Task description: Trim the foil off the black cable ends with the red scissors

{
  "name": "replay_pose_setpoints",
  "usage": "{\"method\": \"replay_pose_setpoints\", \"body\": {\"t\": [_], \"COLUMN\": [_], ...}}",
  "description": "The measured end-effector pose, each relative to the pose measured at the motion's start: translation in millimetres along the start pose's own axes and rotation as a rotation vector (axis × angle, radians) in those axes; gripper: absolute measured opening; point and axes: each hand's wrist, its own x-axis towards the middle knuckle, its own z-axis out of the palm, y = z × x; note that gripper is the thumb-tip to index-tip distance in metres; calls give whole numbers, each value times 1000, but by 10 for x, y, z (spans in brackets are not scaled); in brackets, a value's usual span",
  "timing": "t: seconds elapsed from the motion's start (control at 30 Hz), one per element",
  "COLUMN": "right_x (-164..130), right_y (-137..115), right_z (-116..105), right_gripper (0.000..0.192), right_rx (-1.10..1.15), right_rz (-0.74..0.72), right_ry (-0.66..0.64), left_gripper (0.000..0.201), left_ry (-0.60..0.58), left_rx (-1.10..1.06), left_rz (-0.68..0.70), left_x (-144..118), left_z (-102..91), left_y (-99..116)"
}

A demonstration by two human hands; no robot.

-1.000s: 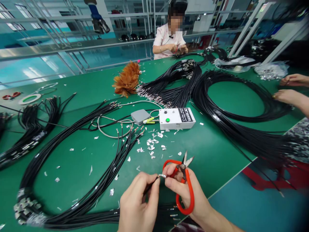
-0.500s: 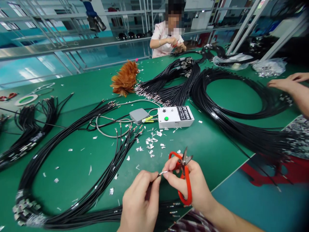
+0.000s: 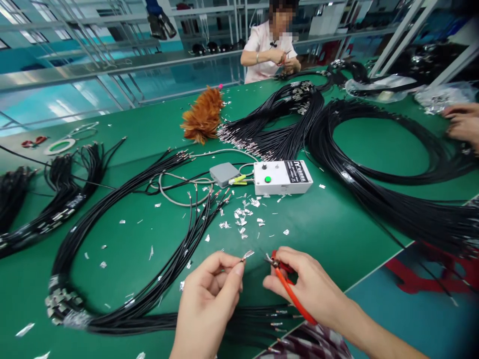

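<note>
In front of the hard-edged white box [image 3: 283,178], label [image 3: 298,171] reading "JY", the left hand [image 3: 211,294] pinches a cable's silvery tip [image 3: 248,255]; the right hand [image 3: 305,279] curls round red-handled scissors [image 3: 292,293]. Crinkled foil scraps [image 3: 242,219] litter the box's near side; smooth green tabletop [image 3: 344,224] opens rightward.

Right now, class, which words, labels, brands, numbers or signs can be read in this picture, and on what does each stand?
"JY": on the black rectangular label of the white box with a green button.
Too small or blurred to read: the label's remaining characters and smaller lines.
Nothing else is readable.
</note>
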Motion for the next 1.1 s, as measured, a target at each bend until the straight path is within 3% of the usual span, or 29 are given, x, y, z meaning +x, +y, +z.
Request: {"method": "replay_pose_setpoints", "body": {"t": [0.17,0.3,0.5,0.97,1.1], "right_x": [19,75,101,100,95], "right_y": [-144,-189,-125,-118,-110], "right_z": [19,-6,-40,-69,-75], "right_gripper": [45,49,55,36,41], "right_rx": [-57,14,183,-20,31], "right_rz": [-52,-16,72,-27,-1], "right_ry": [-45,-125,-309,-208,-267], "left_gripper": [34,39,37,27,27], "left_ry": [26,-33,-25,-10,-23], "left_rx": [1,19,35,85,82], "left_rz": [75,-4,-53,-1,-10], "left_x": [17,3,10,23,28], "left_z": [34,58,73,102,97], "left_y": [-80,-7,75,59,74]}}
